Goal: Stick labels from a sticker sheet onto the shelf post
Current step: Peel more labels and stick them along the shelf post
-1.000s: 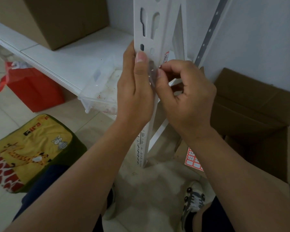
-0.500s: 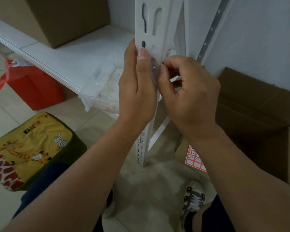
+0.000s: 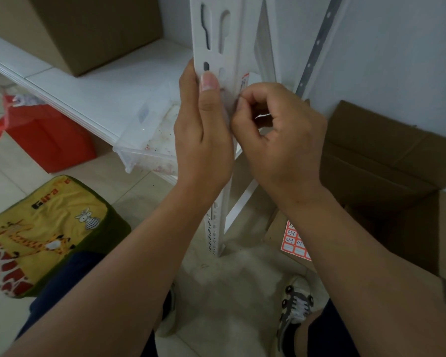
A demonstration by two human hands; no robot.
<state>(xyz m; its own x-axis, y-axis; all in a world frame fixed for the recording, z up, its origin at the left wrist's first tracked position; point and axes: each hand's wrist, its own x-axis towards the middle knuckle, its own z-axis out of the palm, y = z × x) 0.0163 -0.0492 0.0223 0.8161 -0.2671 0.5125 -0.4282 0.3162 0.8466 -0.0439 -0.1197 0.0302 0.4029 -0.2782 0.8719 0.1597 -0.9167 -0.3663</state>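
A white slotted shelf post [image 3: 218,34] stands upright in the middle of the view. My left hand [image 3: 204,130] grips the post from the left, its thumb flat on the front face. My right hand [image 3: 276,135] has its fingers curled and pinches a red-bordered label [image 3: 243,82] against the post's right edge, just right of my left thumb. Only the label's upper part shows above my fingertips. The sticker sheet [image 3: 295,240], with red-framed labels, lies on a flattened box low at the right, partly hidden by my right forearm.
A white shelf board [image 3: 93,81] carries a cardboard box [image 3: 83,29] and a clear plastic tray [image 3: 150,140]. A red bag [image 3: 44,135] and a yellow giraffe cushion [image 3: 44,228] sit at the left. Open cardboard boxes [image 3: 386,161] lie right. My shoe [image 3: 294,310] is below.
My right hand has shifted slightly lower along the post edge, so more of the label shows above its fingertips. My left hand keeps its grip on the post.
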